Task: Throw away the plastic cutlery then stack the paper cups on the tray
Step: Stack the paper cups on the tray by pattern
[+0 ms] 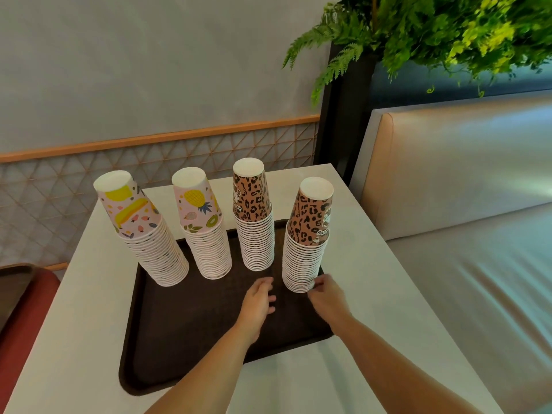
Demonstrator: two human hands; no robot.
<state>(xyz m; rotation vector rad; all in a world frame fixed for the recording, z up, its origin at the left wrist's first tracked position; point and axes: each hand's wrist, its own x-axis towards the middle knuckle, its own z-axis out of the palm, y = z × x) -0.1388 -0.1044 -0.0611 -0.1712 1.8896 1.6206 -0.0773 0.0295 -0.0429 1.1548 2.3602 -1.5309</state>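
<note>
The left hand (259, 297) is hanging empty, loosely curled, over the tray (185, 324). The right hand (327, 291) is touching the foot of the leopard stack (304, 258) nearest the surface's (373, 264) right edge, grip unclear. The other three stacks (209, 249) are standing alongside on the tray and no cutlery is showing, so it's nearly finished, I'd judge.

Four tall stacks of upturned paper cups block the far half of the tray (185, 324): a banana-print stack (143, 234), a pineapple-print stack (206, 234), a far leopard-print stack (255, 228) and a nearer leopard-print stack (307, 240) at the right edge. Only narrow gaps part them. The tray's near half lies bare, and the left hand (260, 297) hovers there. The right hand (327, 291) touches the nearer leopard-print stack's base. Bare tabletop (74, 324) runs along the tray's left and right sides. A wall (149, 85) closes the far side, and fern fronds (418, 31) hang above right.
</note>
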